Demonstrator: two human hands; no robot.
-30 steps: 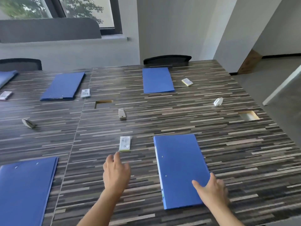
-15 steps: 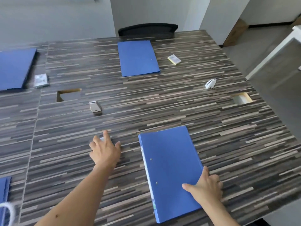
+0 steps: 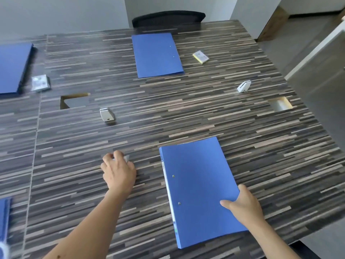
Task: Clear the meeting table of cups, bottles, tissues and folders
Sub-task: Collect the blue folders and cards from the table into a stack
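pinches the near right edge of the blue folder (image 3: 197, 184) with the right hand (image 3: 242, 208) (thumb on top, long axis running forward). curls the fingers of the left hand (image 3: 118, 171) over a small tissue pack (image 3: 127, 158), left of the folder on the table (image 3: 261, 146).
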